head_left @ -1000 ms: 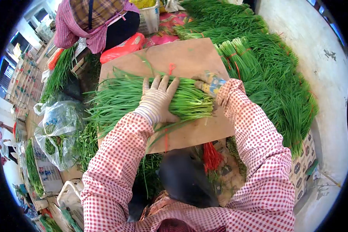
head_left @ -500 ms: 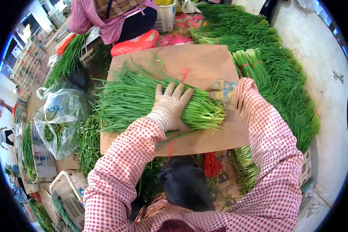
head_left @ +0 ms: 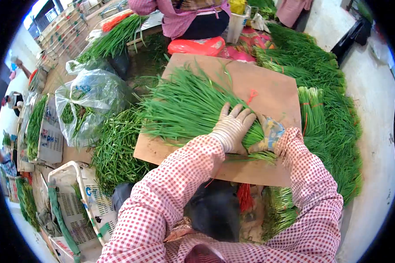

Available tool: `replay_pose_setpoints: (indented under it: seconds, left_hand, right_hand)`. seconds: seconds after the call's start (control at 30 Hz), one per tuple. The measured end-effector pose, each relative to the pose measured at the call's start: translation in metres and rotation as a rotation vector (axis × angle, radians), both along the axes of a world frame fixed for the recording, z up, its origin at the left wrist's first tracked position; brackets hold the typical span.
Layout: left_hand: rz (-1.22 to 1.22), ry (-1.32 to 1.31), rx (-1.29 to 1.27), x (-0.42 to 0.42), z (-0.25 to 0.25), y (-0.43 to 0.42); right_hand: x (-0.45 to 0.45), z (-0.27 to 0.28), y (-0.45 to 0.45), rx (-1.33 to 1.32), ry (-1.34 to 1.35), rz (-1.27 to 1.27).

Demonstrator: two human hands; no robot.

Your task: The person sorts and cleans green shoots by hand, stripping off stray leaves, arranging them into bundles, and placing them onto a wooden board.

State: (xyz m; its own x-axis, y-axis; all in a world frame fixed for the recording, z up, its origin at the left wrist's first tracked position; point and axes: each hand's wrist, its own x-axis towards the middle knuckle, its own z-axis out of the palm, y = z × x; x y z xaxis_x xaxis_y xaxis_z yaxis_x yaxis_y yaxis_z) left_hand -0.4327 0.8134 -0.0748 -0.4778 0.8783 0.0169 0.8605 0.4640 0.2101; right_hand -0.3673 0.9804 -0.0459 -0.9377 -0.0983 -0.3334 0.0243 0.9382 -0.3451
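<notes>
A loose bunch of garlic chives (head_left: pixel 184 105) lies across a brown board (head_left: pixel 267 83), its leaf tips fanned toward the left. My left hand (head_left: pixel 235 127), in a pale glove, rests over the stem part with its fingers stretched out; the thumb is hidden. Around the stem ends at the right curves my right hand (head_left: pixel 270 136), in a stained glove with a blue and yellow pattern at the wrist. The two hands are almost touching. A red tie (head_left: pixel 253 95) lies on the board just beyond the stems.
Tied chive bundles (head_left: pixel 311 105) are piled along the right wall. At left are a clear plastic bag (head_left: pixel 90 94), a heap of loose greens (head_left: pixel 118 149) and a white crate (head_left: pixel 74 206). Red ties (head_left: pixel 245 197) hang below the board. Another person (head_left: pixel 193 19) sits beyond it.
My right hand has come in from beside the stems and closed around their ends. My left hand has slid toward the stem ends, its fingers less spread. The camera view has shifted left.
</notes>
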Motion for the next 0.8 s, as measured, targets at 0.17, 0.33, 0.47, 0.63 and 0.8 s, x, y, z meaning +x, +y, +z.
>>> replay_pose_setpoints:
  seconds: [0.17, 0.33, 0.47, 0.63, 0.8]
  left_hand:
    - [-0.243, 0.051, 0.295, -0.008, -0.011, -0.03]
    - [0.022, 0.093, 0.21, -0.068, 0.01, -0.062]
    - [0.233, -0.028, -0.102, -0.106, 0.027, -0.063]
    - [0.665, -0.033, -0.154, -0.126, 0.032, -0.124]
    - [0.43, 0.203, 0.026, -0.029, 0.035, -0.249]
  right_hand:
    - [0.021, -0.002, -0.015, 0.1, 0.031, -0.106]
    - [0.02, -0.001, -0.013, 0.057, 0.028, -0.111]
    - [0.009, 0.017, -0.037, 0.006, 0.075, -0.092]
    - [-0.023, 0.004, -0.045, 0.07, 0.161, -0.033]
    - [-0.039, -0.003, -0.053, 0.165, 0.203, 0.001]
